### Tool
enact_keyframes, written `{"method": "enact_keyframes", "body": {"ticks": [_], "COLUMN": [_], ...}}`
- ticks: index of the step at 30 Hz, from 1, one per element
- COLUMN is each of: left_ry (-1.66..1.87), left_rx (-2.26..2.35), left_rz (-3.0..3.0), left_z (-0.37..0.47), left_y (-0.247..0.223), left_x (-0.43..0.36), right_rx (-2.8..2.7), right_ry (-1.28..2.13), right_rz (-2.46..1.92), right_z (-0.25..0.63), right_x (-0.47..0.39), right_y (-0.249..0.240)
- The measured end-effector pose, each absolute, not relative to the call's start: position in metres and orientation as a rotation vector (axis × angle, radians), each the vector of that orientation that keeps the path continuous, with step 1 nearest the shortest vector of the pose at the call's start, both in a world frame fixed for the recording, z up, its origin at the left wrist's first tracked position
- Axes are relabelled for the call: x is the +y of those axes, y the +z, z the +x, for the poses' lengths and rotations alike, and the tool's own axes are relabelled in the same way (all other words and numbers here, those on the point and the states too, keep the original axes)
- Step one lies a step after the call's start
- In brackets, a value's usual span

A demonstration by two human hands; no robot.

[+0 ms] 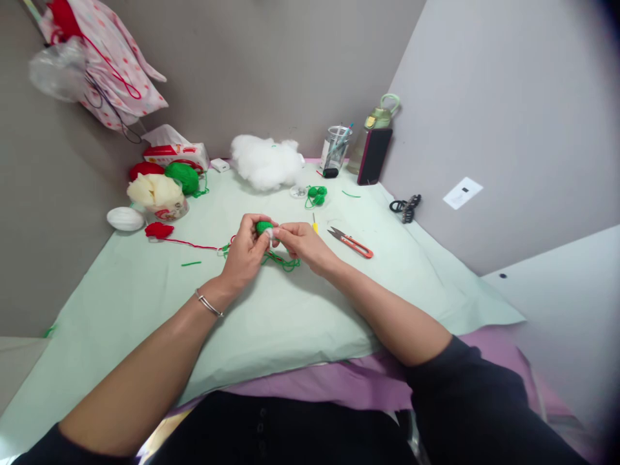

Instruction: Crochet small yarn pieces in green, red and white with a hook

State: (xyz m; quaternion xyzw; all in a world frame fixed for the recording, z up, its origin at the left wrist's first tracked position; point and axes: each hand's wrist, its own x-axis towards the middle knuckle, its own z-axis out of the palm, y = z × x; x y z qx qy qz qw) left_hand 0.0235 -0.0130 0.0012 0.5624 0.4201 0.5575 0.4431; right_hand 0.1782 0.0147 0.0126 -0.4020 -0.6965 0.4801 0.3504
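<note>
Two-handed hold on a green yarn piece (263, 227) with a white tuft (270, 234)

Above the bench (290, 316), the left hand (243, 250) has its fingers clamped round the piece; the right hand (304, 243) pinches the tuft, fingers together. Loose green strands (285, 261) lie beneath, orange-handled snips (356, 244) to the right, white stuffing (266, 161) farther back

Desk (300, 323): bright, even light, faint soft shadows
Right wall (513, 97): paler than back wall (271, 64)
Right edge: dark, blurred
Lower-left corner: white glare
</note>
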Motion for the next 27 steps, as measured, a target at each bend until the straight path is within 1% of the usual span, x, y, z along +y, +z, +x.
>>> {"method": "enact_keyframes", "body": {"ticks": [8, 12, 15, 18, 20, 23, 27], "left_ry": [1.306, 1.327, 1.373, 1.402, 1.386, 1.352, 1.351], "left_rx": [0.973, 0.984, 1.003, 1.000, 0.988, 0.967, 0.963], "left_rz": [1.347, 1.305, 1.282, 1.266, 1.261, 1.258, 1.257], "left_z": [0.020, 0.019, 0.017, 0.016, 0.016, 0.018, 0.018], "left_y": [0.005, 0.002, 0.001, 0.003, 0.003, 0.002, 0.000], "left_x": [-0.014, -0.011, -0.007, -0.006, -0.007, -0.008, -0.007], "right_rx": [-1.866, -2.000, -2.075, -2.044, -2.046, -2.098, -2.139], "right_ry": [1.084, 0.979, 0.806, 0.532, 0.422, 0.374, 0.415], "right_rz": [-1.031, -1.102, -1.272, -1.555, -1.733, -1.884, -1.879], "right_z": [0.177, 0.179, 0.193, 0.213, 0.224, 0.229, 0.226], "right_x": [0.018, 0.018, 0.025, 0.035, 0.041, 0.045, 0.048], "right_y": [0.003, 0.011, 0.022, 0.027, 0.025, 0.018, 0.013]}}
